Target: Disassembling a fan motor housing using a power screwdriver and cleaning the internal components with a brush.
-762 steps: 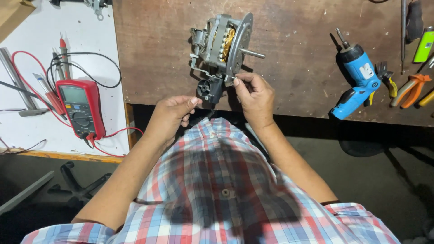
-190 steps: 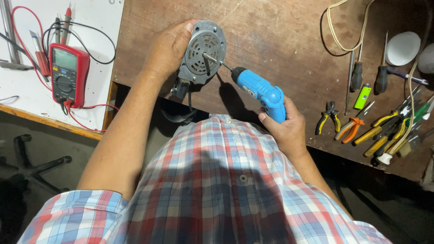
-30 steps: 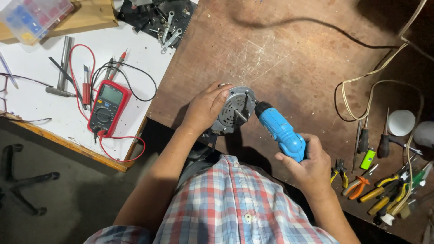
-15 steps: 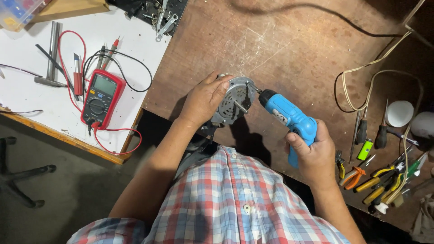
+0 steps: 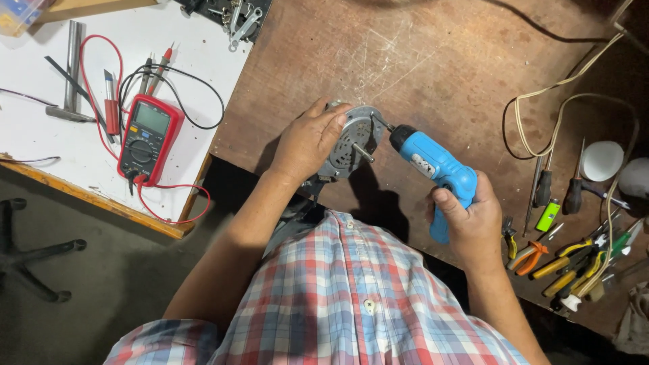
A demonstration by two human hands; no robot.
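The left hand (image 5: 307, 138) grips the round grey metal motor (image 5: 351, 138) upright on the brown wooden counter (image 5: 433, 61); the right hand (image 5: 470, 220), fist closed, holds the blue cordless screwdriver (image 5: 433, 165) with its bit at the motor's faceplate, whose housing looks still assembled.

Light falls from above me, bright on the white board (image 5: 40, 145) at the left, dimmer on the brown bench (image 5: 439, 61). Corners go dark. My hands cast soft shadows; focus is sharp.

A red multimeter (image 5: 147, 136) lies left; pliers (image 5: 529, 255) lie right.
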